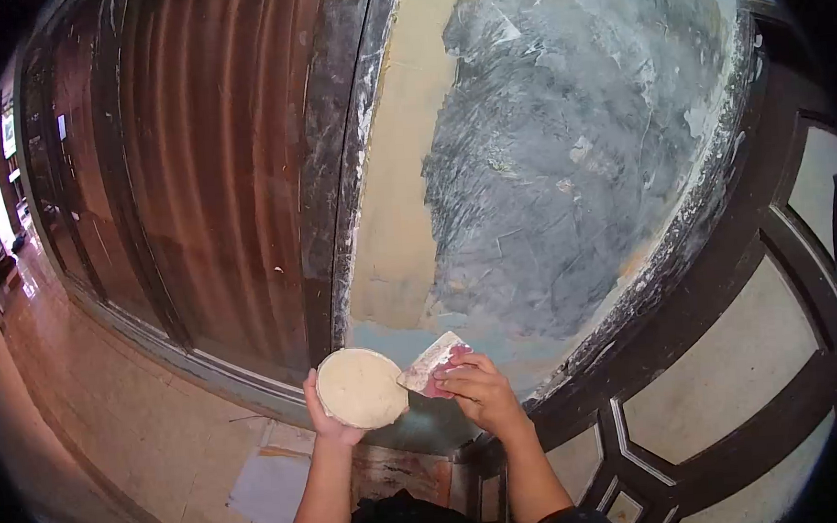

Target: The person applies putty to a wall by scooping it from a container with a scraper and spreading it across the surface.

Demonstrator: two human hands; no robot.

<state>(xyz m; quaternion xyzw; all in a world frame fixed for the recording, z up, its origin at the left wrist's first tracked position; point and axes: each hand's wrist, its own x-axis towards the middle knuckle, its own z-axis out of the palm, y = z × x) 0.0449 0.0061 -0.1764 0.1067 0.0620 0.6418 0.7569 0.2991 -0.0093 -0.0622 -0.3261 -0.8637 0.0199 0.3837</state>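
Note:
A round container (361, 388) filled with a pale cream paste is held up by my left hand (330, 416), whose fingers wrap round its side. In my right hand (481, 392) is a flat scraper (434, 364), pinkish red with whitish paste smeared over it. Its lower left corner is at the container's right rim. Both hands are low in front of a wall (565, 157) with a rough grey patch and a beige strip along its left side.
Left of the wall stands a dark-framed glass panel with brown curtains (221, 159). A dark wooden panelled door (732, 367) is on the right. On the tiled floor (140, 413) lies a pale sheet (272, 491). A corridor opens at the far left.

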